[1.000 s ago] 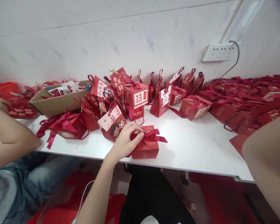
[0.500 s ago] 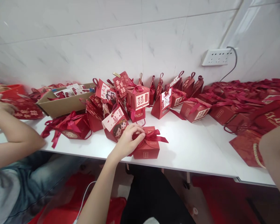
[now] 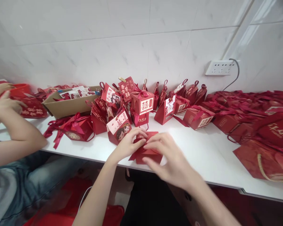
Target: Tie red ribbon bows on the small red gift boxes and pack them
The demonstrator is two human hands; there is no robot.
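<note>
A red gift box sits close to the table's front edge, tied with a dark red ribbon. My left hand lies over its left side, thumb and fingers closed on the ribbon near the knot. Over the right part of the box is my right hand, its fingers apart and slightly blurred, fingertips by the bow. Both hands hide most of the bow and the box top. Just behind my left hand stands a red carton with a cartoon couple.
Behind stand several red boxes, one with a white double-happiness label. A cardboard tray of packets is at left, beside another person's arm. Ribboned boxes and a red bag crowd the right. A socket strip is on the wall.
My right hand has come in from the right side to the box, with its fingers over the bow. My left hand stays at the ribbon. The view has tilted slightly upward.
</note>
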